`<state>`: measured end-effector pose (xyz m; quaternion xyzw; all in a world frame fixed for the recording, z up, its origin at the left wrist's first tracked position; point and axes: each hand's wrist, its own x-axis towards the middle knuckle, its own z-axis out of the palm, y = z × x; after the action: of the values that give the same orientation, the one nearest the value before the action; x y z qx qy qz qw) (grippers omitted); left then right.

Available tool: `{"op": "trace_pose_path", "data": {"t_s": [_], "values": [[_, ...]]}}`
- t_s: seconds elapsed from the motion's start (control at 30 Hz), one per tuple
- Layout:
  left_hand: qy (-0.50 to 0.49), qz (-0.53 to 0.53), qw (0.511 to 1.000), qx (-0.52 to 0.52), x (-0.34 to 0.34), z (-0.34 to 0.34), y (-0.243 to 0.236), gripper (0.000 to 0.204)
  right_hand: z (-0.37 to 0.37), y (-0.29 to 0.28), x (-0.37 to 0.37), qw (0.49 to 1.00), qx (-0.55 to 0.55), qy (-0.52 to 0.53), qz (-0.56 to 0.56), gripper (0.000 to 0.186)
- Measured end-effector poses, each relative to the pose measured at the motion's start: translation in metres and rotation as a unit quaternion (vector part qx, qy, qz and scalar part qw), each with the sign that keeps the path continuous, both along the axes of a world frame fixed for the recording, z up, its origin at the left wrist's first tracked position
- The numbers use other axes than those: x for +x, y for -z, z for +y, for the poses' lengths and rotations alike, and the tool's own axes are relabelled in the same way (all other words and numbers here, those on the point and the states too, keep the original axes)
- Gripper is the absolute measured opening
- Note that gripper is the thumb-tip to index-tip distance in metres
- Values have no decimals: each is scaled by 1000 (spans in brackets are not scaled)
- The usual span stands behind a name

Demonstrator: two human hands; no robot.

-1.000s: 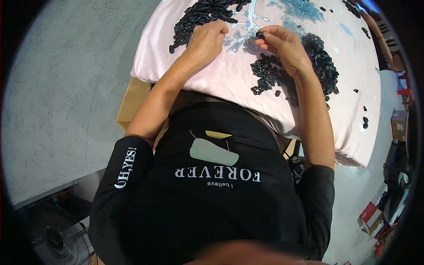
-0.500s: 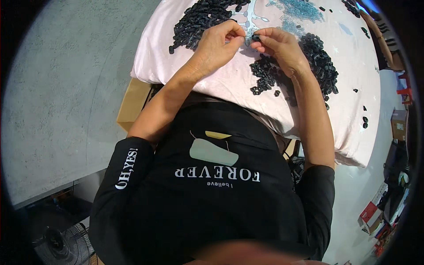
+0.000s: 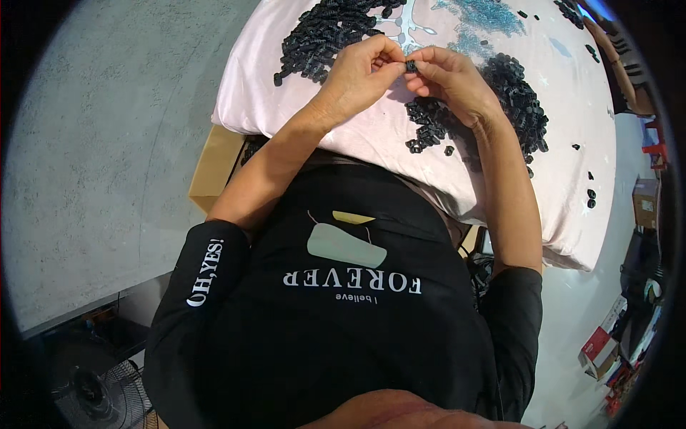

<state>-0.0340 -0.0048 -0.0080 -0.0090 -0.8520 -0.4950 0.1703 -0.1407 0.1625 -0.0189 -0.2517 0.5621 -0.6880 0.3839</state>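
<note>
Up near the middle of the table [image 3: 300, 118], both hands meet over the pale pink cloth [image 3: 371, 143] and pinch one small black part [image 3: 411, 66] between them. The left hand [image 3: 357, 75] comes in from the left with thumb and forefinger closed on the part's left side; the right hand [image 3: 450, 75] closes on it from the right, its other fingers curled under. The part is held just above the cloth, between two heaps, and it is so small and so covered by fingertips that its long axis and the way it points cannot be made out (only a dark speck shows between the thumbs). A left heap [image 3: 329, 32] of like black parts lies toward the table's far left, running up to the picture's top edge, where it is cut off. A right heap [image 3: 507, 100] spreads just beside and behind the right hand, partly hidden by that wrist, with stray parts scattered toward the right edge. Blue bits [image 3: 486, 18] lie by the far edge, also cut off at the top. The table's near edge is hidden by the person's forearms and black shirt [image 3: 343, 322], and its right corner blurs into the fisheye rim.
</note>
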Motion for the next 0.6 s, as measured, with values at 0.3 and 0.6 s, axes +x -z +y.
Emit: {"op": "trace_pose_path", "data": {"t_s": [0.3, 0.6], "values": [[-4, -18, 1000, 3, 10, 6, -3, 9, 1, 4, -7, 997, -33, 41, -55, 19], [73, 24, 966, -247, 19, 21, 10, 10, 1, 3, -7, 996, -20, 86, -12, 23]]}}
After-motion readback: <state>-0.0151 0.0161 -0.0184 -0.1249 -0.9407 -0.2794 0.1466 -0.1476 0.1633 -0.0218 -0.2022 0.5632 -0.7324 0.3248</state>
